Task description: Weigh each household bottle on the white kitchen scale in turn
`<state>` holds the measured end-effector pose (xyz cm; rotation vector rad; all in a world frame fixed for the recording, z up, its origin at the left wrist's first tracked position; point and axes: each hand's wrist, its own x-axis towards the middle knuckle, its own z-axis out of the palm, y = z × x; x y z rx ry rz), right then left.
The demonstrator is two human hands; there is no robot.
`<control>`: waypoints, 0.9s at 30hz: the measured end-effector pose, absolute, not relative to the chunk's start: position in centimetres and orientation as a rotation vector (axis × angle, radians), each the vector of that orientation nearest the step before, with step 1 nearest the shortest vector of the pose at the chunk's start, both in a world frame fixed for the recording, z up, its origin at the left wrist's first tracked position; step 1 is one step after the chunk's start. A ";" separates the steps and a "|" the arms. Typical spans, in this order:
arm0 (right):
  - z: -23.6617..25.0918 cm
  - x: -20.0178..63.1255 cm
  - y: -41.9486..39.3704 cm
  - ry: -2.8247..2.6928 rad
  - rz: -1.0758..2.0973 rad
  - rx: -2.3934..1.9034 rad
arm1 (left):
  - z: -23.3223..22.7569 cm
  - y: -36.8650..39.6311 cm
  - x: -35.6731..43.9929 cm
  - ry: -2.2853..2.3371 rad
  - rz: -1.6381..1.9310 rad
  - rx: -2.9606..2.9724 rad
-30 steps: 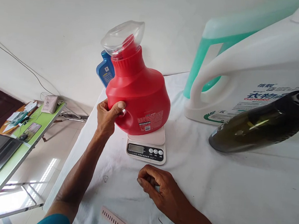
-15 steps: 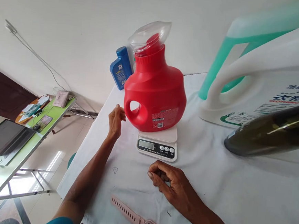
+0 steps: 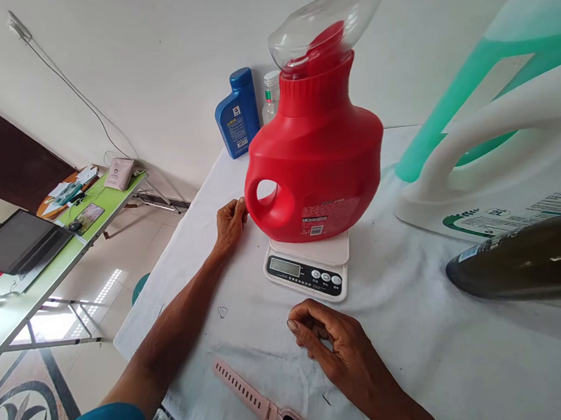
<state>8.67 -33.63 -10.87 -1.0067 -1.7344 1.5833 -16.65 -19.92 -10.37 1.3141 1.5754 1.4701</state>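
A red detergent jug stands on a white kitchen scale, covering most of its plate. A clear, rounded plastic piece tilts on top of the jug, around its red cap. My left hand rests on the cloth just left of the jug's handle, fingers curled in; whether its fingertips touch the jug I cannot tell. In front of the scale, my right hand lies loosely closed, thumb near the bent forefinger, with nothing in it. The scale's display shows no readable digits.
Behind the jug stand a blue bottle and a clear bottle. White and green-filled jugs and a dark bottle occupy the right. A pink-strapped watch lies in front. A green table with a laptop stands left.
The view has shifted closer, so the jug and scale sit larger and further right. Both hands keep nearly the same pose; the clear bottle behind the jug shows more fully.
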 end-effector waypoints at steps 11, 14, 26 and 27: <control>-11.0 8.7 -33.8 -1.728 1.606 -1.010 | -10.6 -20.0 -16.9 1.591 1.422 1.360; -11.0 8.6 -33.7 -1.728 1.614 -1.015 | -10.9 -19.9 -17.1 1.588 1.419 1.362; -11.1 8.7 -33.6 -1.725 1.605 -1.000 | -10.8 -19.9 -16.9 1.597 1.417 1.357; -11.1 8.7 -33.6 -1.725 1.604 -1.001 | -10.6 -20.0 -16.8 1.599 1.429 1.355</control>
